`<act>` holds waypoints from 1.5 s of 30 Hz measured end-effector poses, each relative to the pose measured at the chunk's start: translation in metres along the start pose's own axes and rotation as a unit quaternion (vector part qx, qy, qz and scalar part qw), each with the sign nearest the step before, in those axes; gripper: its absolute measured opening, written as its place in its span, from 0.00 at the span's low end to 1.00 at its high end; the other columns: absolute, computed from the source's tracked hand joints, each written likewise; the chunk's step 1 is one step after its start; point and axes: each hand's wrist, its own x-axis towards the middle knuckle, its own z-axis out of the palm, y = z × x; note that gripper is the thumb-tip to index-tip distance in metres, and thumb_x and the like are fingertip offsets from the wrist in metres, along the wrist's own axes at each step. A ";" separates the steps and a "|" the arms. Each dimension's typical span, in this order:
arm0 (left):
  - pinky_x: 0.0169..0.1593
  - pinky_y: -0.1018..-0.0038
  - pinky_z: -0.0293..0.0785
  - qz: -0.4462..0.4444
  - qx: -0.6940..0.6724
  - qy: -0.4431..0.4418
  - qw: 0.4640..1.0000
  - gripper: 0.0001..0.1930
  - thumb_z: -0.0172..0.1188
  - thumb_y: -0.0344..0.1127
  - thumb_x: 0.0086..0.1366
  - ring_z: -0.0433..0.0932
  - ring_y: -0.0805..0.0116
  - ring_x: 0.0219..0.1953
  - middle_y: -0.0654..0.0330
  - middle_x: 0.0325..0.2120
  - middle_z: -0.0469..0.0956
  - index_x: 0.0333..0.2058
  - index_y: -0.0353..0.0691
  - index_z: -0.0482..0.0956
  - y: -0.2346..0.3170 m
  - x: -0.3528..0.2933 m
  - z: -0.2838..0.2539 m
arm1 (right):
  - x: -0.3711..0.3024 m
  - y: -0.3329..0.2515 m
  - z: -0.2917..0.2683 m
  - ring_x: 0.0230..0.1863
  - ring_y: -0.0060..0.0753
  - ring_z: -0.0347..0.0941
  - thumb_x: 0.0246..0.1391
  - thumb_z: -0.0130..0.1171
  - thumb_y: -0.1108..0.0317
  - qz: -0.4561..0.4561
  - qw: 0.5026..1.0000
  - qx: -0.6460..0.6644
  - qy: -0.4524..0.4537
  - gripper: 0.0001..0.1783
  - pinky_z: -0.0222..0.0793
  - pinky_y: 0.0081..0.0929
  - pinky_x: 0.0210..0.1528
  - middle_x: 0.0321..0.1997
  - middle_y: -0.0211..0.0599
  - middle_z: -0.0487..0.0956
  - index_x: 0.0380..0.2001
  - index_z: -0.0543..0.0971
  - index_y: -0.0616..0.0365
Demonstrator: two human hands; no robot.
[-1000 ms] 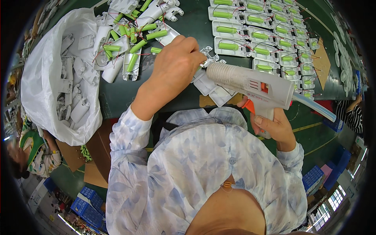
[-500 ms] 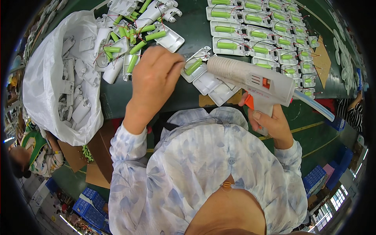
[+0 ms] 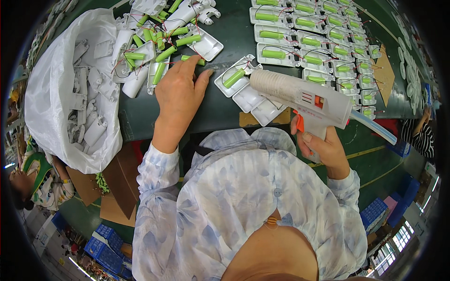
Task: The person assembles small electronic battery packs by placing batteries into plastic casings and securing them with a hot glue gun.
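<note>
My right hand (image 3: 323,146) is wrapped round the handle of a white hot glue gun (image 3: 300,96) with an orange trigger. A translucent glue stick (image 3: 375,126) sticks out of its back. The nozzle end points left, beside a white plastic housing (image 3: 229,89) that holds a green cylindrical battery (image 3: 234,78) with thin wires. My left hand (image 3: 180,91) is open over the table, thumb apart from the fingers. Its fingertips lie at another green battery (image 3: 193,60); whether they touch it I cannot tell. Two white shell pieces (image 3: 258,105) lie below the nozzle.
Rows of white housings with green batteries (image 3: 309,42) fill the table's right side. Loose batteries and white parts (image 3: 159,37) are heaped at the back left. A translucent bag (image 3: 51,103) of white parts stands left, above a cardboard box (image 3: 117,182). Other people are at both sides.
My left hand has moved left, away from the housing near the nozzle, and its thumb has spread from the fingers. The glue gun is held in nearly the same place.
</note>
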 end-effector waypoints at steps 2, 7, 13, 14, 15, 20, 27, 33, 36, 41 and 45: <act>0.29 0.65 0.72 -0.005 0.019 -0.003 1.000 0.12 0.70 0.36 0.55 0.78 0.59 0.27 0.59 0.27 0.77 0.37 0.41 0.82 0.001 -0.001 -0.001 | 0.000 0.001 -0.004 0.21 0.19 0.66 0.58 0.53 0.69 0.028 0.999 -0.016 -0.020 0.18 0.62 0.19 0.24 0.38 0.36 0.74 0.51 0.70 0.65; 0.30 0.64 0.73 -0.007 0.013 0.009 1.000 0.09 0.70 0.34 0.55 0.77 0.57 0.27 0.58 0.27 0.76 0.33 0.39 0.81 -0.010 -0.014 -0.001 | -0.002 -0.002 -0.001 0.22 0.20 0.69 0.56 0.55 0.69 0.000 1.000 -0.002 -0.002 0.22 0.64 0.20 0.24 0.45 0.42 0.77 0.53 0.70 0.66; 0.31 0.76 0.72 -0.072 -0.245 0.005 0.967 0.05 0.64 0.23 0.57 0.76 0.70 0.25 0.58 0.30 0.78 0.32 0.33 0.79 -0.011 -0.034 -0.021 | -0.007 0.001 -0.005 0.22 0.22 0.71 0.53 0.60 0.62 -0.023 1.000 0.003 0.008 0.33 0.67 0.19 0.24 0.53 0.50 0.76 0.59 0.66 0.67; 0.31 0.76 0.72 -0.071 -0.247 0.004 0.966 0.05 0.64 0.23 0.57 0.76 0.70 0.25 0.58 0.30 0.78 0.32 0.33 0.79 -0.015 -0.037 -0.023 | -0.010 0.002 -0.006 0.23 0.21 0.71 0.54 0.58 0.65 -0.029 0.999 0.016 -0.001 0.29 0.67 0.20 0.25 0.52 0.45 0.77 0.58 0.68 0.65; 0.31 0.76 0.72 -0.107 -0.247 -0.025 0.963 0.05 0.65 0.23 0.57 0.75 0.71 0.25 0.58 0.29 0.78 0.32 0.33 0.79 -0.018 -0.041 -0.023 | -0.013 0.003 -0.007 0.23 0.21 0.71 0.54 0.58 0.65 -0.028 1.000 0.015 0.001 0.29 0.67 0.20 0.25 0.52 0.45 0.77 0.58 0.68 0.65; 0.30 0.76 0.71 -0.101 -0.236 -0.074 0.964 0.09 0.67 0.26 0.56 0.74 0.72 0.25 0.59 0.28 0.77 0.36 0.34 0.80 -0.014 -0.047 -0.023 | -0.030 0.005 -0.011 0.20 0.20 0.68 0.52 0.62 0.60 0.010 1.000 0.001 0.013 0.36 0.65 0.17 0.21 0.51 0.51 0.75 0.60 0.64 0.67; 0.30 0.79 0.67 -0.074 -0.267 -0.084 0.957 0.19 0.71 0.31 0.55 0.68 0.78 0.27 0.65 0.28 0.74 0.46 0.36 0.79 -0.006 -0.031 -0.022 | -0.038 0.003 -0.011 0.20 0.19 0.67 0.54 0.60 0.62 0.054 0.997 -0.049 0.008 0.33 0.63 0.17 0.21 0.47 0.45 0.75 0.60 0.65 0.66; 0.31 0.70 0.70 0.018 -0.115 -0.110 0.987 0.19 0.70 0.31 0.53 0.73 0.64 0.27 0.60 0.27 0.74 0.45 0.40 0.80 0.005 -0.026 -0.019 | -0.040 0.008 -0.016 0.20 0.17 0.66 0.56 0.58 0.63 0.079 0.993 -0.086 -0.015 0.28 0.61 0.17 0.22 0.43 0.41 0.74 0.57 0.67 0.65; 0.34 0.65 0.72 0.020 -0.077 -0.118 0.990 0.17 0.69 0.30 0.52 0.76 0.58 0.30 0.58 0.29 0.75 0.42 0.42 0.81 0.004 -0.030 -0.019 | -0.038 0.002 -0.013 0.23 0.16 0.66 0.58 0.58 0.66 0.075 0.996 -0.055 0.005 0.19 0.62 0.18 0.25 0.34 0.30 0.74 0.51 0.73 0.61; 0.40 0.66 0.74 0.084 -0.079 -0.130 0.985 0.19 0.66 0.23 0.51 0.77 0.56 0.36 0.57 0.34 0.76 0.44 0.42 0.82 -0.017 -0.028 -0.038 | -0.037 0.002 -0.013 0.20 0.20 0.67 0.56 0.58 0.62 0.041 0.997 -0.059 0.010 0.29 0.62 0.17 0.22 0.43 0.42 0.75 0.58 0.66 0.67; 0.41 0.72 0.73 -0.011 -0.126 -0.029 0.992 0.26 0.66 0.21 0.51 0.75 0.63 0.39 0.56 0.43 0.76 0.51 0.38 0.77 -0.027 -0.034 -0.058 | -0.033 0.010 -0.014 0.20 0.20 0.68 0.55 0.60 0.59 0.006 0.999 -0.023 0.031 0.34 0.63 0.18 0.20 0.47 0.48 0.76 0.58 0.64 0.70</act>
